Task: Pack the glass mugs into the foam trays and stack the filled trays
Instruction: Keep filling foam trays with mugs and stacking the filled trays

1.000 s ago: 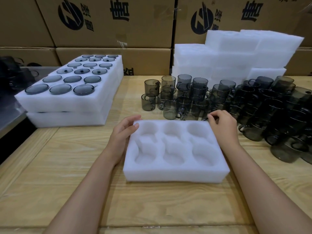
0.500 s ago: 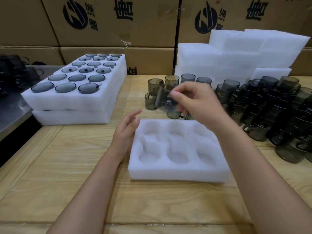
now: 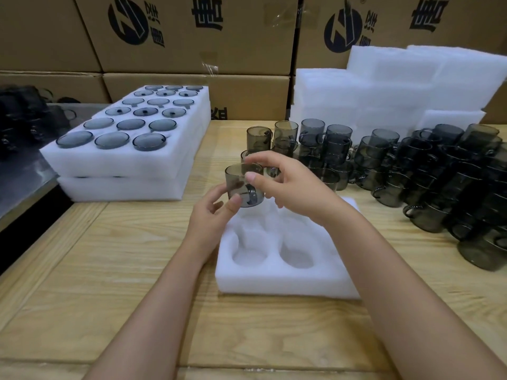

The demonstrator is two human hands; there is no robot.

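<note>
Mug (image 3: 239,179) above foam tray (image 3: 274,281) — right hand (image 3: 296,187) pinches rim, left hand (image 3: 211,218) grips base; cartons (image 3: 192,56) — black logo.

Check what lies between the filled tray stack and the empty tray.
Head view: bare table between stack and empty tray, except the left hand holding the mug.

At the centre of the wooden table (image 3: 109,270), a smoky glass mug (image 3: 245,185) is held upright over the 11 o'clock corner of an unfilled white foam tray (image 3: 285,278), the right hand (image 3: 290,185) pinching its rim and the left hand (image 3: 211,215) pinching its lower wall. At 10 o'clock sit two stacked layers of filled trays (image 3: 123,165). From 1 to 3 o'clock a crowd of loose mugs (image 3: 411,171) stands before piled foam blocks (image 3: 384,86), with printed cardboard boxes (image 3: 192,37) along 12 o'clock.
</note>
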